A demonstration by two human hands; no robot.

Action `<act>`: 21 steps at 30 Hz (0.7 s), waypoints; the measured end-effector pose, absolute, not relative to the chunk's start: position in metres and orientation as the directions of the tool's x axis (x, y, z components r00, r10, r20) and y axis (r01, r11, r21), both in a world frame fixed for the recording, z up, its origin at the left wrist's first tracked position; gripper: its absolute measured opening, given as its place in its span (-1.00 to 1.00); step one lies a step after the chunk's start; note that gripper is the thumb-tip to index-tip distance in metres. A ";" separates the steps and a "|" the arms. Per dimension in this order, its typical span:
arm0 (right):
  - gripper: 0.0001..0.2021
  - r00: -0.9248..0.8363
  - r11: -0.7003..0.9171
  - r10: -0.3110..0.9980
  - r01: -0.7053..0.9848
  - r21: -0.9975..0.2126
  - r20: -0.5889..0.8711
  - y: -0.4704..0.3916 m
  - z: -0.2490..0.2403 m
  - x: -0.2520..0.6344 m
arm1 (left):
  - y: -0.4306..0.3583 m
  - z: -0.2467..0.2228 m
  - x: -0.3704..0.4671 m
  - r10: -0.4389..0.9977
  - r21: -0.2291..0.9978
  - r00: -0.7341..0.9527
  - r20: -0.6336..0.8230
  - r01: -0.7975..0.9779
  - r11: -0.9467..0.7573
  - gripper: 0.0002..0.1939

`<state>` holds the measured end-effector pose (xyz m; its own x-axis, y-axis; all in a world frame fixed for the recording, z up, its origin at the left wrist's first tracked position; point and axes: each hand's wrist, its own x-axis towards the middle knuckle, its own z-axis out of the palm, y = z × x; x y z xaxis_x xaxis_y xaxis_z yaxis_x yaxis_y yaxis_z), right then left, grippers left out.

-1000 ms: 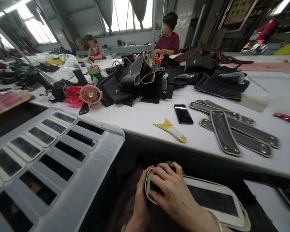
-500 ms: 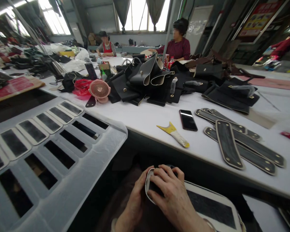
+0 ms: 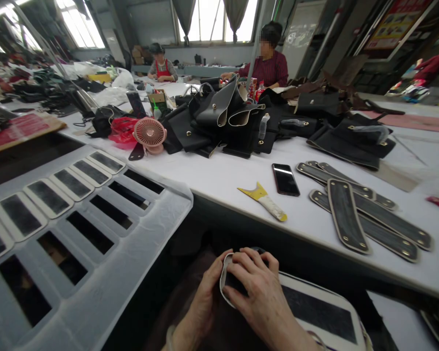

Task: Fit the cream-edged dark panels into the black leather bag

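Note:
On my lap, below the table edge, lies a long bag panel (image 3: 322,312), dark in the middle with a cream border and rounded corners. My left hand (image 3: 203,297) cups its left end from the outside, fingers along the cream edge. Across the top of that same end lies my right hand (image 3: 258,285), its fingers curled over the rim and the thumb pressing the surface. The two hands nearly meet at the far corner. The underside of the panel and some fingertips are hidden.
On the white table (image 3: 223,180) lie a yellow taped tool (image 3: 263,200), a phone (image 3: 286,179), several dark straps (image 3: 347,214), a pink fan (image 3: 149,135) and a pile of black bags (image 3: 219,117). Cream-bordered panels (image 3: 47,199) line a frosted sheet (image 3: 139,243). People (image 3: 270,66) sit beyond.
Both hands keep nearly the same grip on the end of the panel. The left wrist has shifted slightly left, and the camera view has moved a little.

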<state>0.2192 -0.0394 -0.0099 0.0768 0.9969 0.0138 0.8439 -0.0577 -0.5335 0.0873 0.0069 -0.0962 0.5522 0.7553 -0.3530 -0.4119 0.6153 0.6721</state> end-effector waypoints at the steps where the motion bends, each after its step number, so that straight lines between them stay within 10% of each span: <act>1: -0.78 0.077 -0.060 0.997 0.842 -0.536 0.011 -0.039 -0.010 0.219 | 0.007 -0.096 0.087 0.758 0.682 0.551 -0.350 -0.405 0.609 -0.60; 21: -0.67 0.120 -0.046 0.988 0.822 -0.568 0.095 -0.038 -0.023 0.213 | 0.016 -0.070 0.081 0.825 0.856 0.405 -0.393 -0.167 0.489 -0.63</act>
<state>0.2126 -0.0385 -0.0226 0.1205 0.9882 0.0946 0.8216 -0.0458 -0.5682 0.0808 0.0158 -0.0701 0.4052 0.8255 -0.3929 -0.1673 0.4895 0.8558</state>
